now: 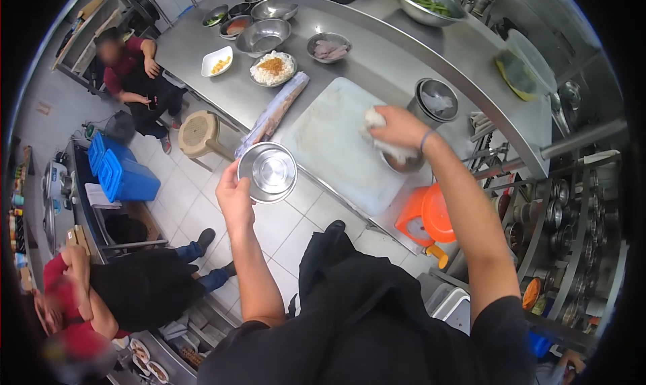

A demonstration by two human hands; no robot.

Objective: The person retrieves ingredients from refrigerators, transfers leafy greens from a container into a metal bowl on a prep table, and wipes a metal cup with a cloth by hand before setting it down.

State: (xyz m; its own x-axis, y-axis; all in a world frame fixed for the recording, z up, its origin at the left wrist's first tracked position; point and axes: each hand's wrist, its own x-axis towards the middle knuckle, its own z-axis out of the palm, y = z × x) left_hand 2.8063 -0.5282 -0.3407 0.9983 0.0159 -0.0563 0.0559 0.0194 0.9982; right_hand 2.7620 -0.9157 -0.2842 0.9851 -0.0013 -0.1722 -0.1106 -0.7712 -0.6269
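My left hand (235, 198) grips the rim of an empty, shiny metal bowl (269, 169), thumb on the near side, held out past the counter's front edge. Over the right side of the white cutting board (336, 143), my right hand (402, 127) is closed on a crumpled whitish cloth (372, 120). Part of the cloth hangs below the fingers, beside a metal bowl (408, 163) that my hand and wrist partly cover. A long plastic-wrapped roll (274, 112) lies along the board's left side.
Bowls of food, including white crumbs with orange powder (272, 68) and pale strips (330, 50), stand farther back. Stacked metal containers (437, 101) and an orange device (424, 213) are at right. A stool (200, 132) and two people (138, 75) are at left.
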